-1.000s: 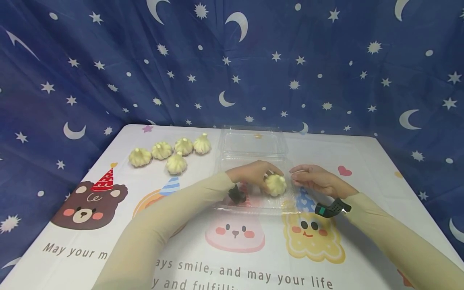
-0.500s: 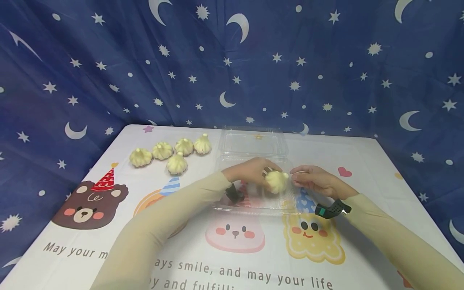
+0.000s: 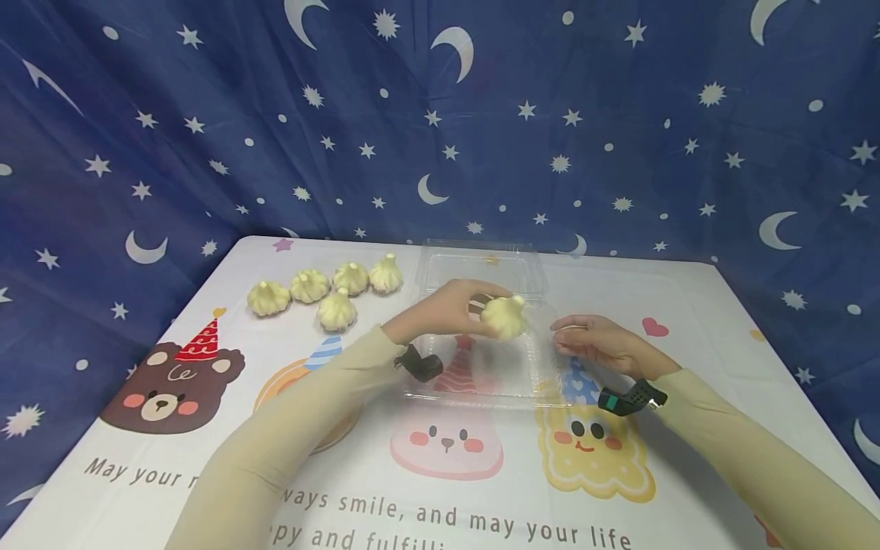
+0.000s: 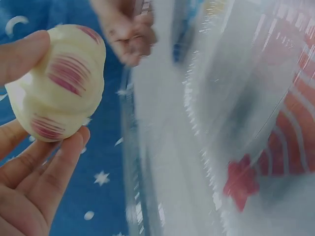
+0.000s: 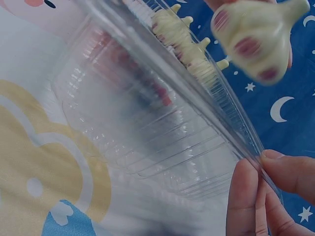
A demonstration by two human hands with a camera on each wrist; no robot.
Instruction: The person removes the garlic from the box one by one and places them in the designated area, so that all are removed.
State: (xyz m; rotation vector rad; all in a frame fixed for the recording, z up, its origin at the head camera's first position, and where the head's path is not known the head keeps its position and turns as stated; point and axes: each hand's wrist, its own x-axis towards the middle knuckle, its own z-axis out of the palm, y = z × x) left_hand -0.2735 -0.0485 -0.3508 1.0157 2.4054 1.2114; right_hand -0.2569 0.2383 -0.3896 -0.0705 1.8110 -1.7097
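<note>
My left hand [image 3: 450,309] grips a pale garlic bulb [image 3: 505,317] over the clear plastic clamshell box [image 3: 522,378]. In the left wrist view the thumb lies on one side of the bulb [image 4: 61,83] and the fingertips on the other; purple streaks mark its skin. At the box's right side, my right hand [image 3: 608,344] pinches the rim between thumb and fingers, as the right wrist view shows at the thumb [image 5: 290,169]. The box lies with its lid [image 3: 481,267] folded back, away from me.
Several more garlic bulbs [image 3: 337,309] sit in a loose group on the white printed tablecloth [image 3: 330,473], left of the box. A blue curtain [image 3: 275,153] with moons and stars hangs behind the table.
My left hand has lifted the garlic bulb from low in the box, up and to the left. The right hand stays at the box's rim.
</note>
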